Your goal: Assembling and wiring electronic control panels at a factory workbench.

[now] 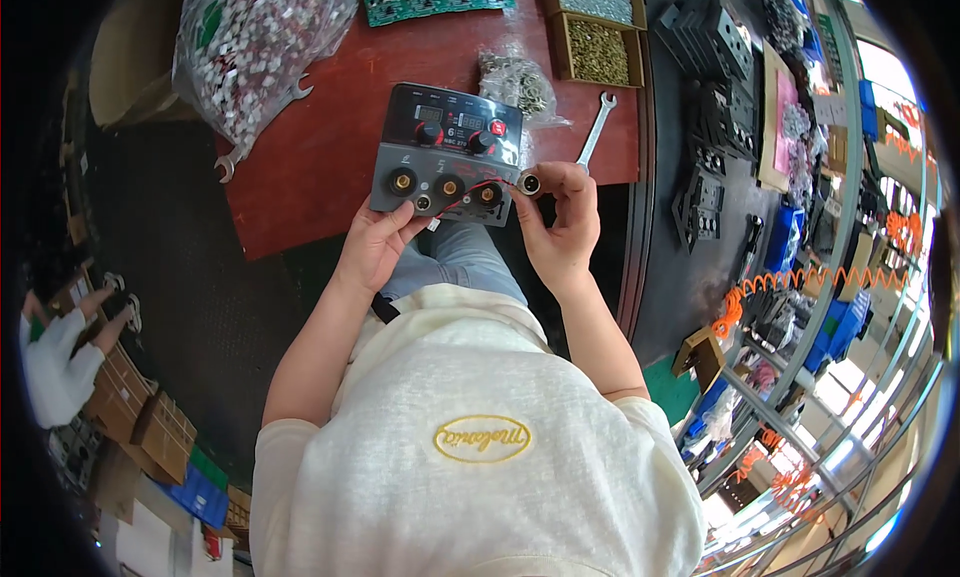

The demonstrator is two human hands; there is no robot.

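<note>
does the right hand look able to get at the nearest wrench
Probably yes: the wrench lies just beyond the right hand, nothing visibly between, though that hand holds a round connector.

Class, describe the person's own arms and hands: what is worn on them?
The left hand and right hand are bare, with no gloves, rings or watch visible. The forearms are uncovered; short cream sleeves belong to a shirt with a yellow oval emblem.
</note>
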